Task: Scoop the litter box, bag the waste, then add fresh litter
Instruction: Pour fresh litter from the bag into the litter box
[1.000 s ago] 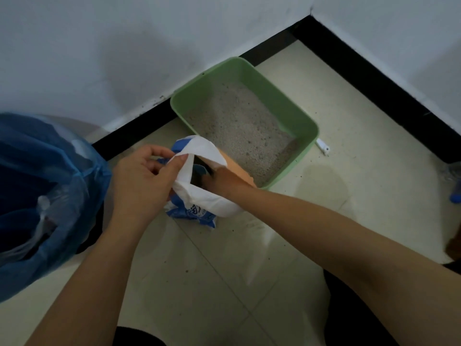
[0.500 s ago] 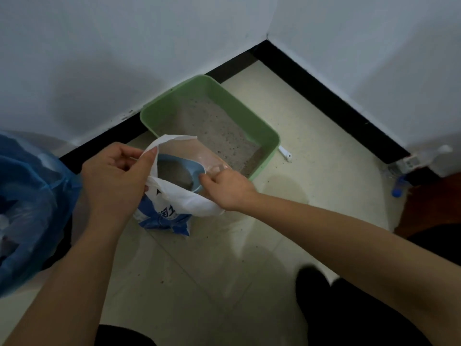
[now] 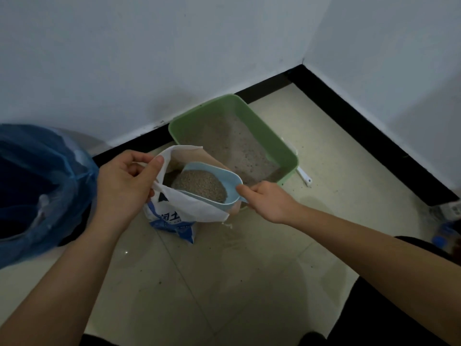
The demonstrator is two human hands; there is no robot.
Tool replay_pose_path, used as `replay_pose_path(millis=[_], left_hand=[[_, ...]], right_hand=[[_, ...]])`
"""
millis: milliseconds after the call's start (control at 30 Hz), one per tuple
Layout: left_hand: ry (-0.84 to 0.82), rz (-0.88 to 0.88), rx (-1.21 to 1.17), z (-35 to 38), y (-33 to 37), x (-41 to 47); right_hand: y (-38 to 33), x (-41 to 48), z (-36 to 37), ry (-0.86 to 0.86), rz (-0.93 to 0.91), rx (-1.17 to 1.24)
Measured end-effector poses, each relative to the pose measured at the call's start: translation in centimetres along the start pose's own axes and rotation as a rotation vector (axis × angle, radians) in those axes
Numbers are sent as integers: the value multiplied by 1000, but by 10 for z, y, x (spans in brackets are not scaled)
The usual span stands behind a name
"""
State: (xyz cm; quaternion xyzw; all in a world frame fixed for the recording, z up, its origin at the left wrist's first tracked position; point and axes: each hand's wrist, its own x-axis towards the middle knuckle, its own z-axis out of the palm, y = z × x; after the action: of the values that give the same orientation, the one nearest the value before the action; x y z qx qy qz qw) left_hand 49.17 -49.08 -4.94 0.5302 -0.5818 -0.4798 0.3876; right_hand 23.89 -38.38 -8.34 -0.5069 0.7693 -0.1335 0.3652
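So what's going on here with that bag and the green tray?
A person looks to be adding fresh litter. Their left hand pinches the rim of the litter bag to hold it open. The right hand grips the handle of a blue scoop, which is heaped with litter at the bag's mouth. The green litter box sits just beyond the bag, against the wall, with litter already in it. A blue bin liner is off to the left.

The scoop (image 3: 215,171) I'm holding is pale blue, its litter (image 3: 199,187) grey-brown; the bag (image 3: 189,206) white with blue print; the litter box (image 3: 274,138) light green; bin liner (image 3: 50,176) translucent blue; floor tiles (image 3: 224,270) cream; skirting (image 3: 361,136) black; walls (image 3: 149,58) white
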Motion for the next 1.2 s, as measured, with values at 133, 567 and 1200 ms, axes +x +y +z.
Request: replay_pose_path(millis=[133,567,1200], left_hand=[[49,-35,-20,16,6,5],[19,-60,14,37,0,20],[34,-47,34,33,7,5]], right_hand=[[12,-12,-25,-41,-29,31],[31,21,-127,72,296,139],[37,63,-101,400,-111,-582]])
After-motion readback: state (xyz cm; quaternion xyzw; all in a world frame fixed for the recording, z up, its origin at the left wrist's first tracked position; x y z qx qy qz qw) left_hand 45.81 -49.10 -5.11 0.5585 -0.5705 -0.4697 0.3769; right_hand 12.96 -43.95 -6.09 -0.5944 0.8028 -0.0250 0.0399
